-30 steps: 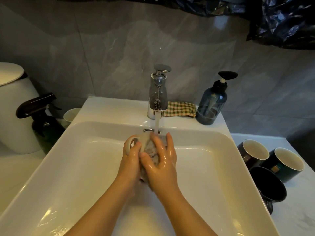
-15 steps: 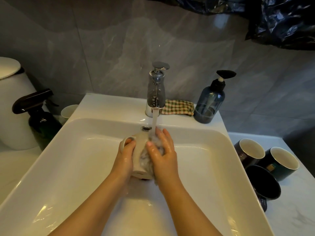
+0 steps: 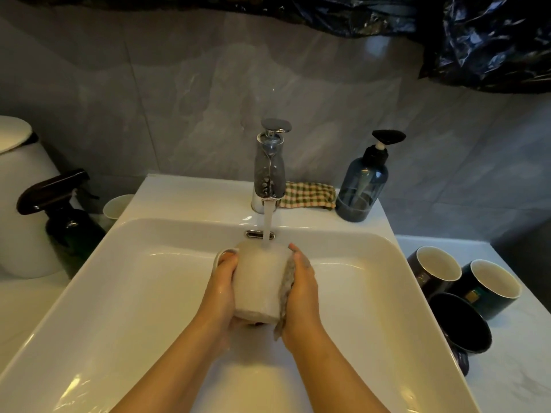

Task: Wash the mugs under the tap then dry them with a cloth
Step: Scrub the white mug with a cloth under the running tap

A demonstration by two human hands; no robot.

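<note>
A white mug (image 3: 259, 281) is held tilted over the sink (image 3: 143, 293), and water from the tap (image 3: 269, 165) strikes its far end. The left grip (image 3: 222, 281) clasps its handle side. The right grip (image 3: 301, 290) presses a grey pad (image 3: 286, 290) against its right wall. Three dark mugs (image 3: 495, 289) sit on the surface (image 3: 521, 368) at right.

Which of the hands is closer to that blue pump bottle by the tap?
Right. The right hand, holding a grey pad against the white mug, is on the mug's side toward the blue pump bottle; the left hand grips the mug's far, handle side.
</note>
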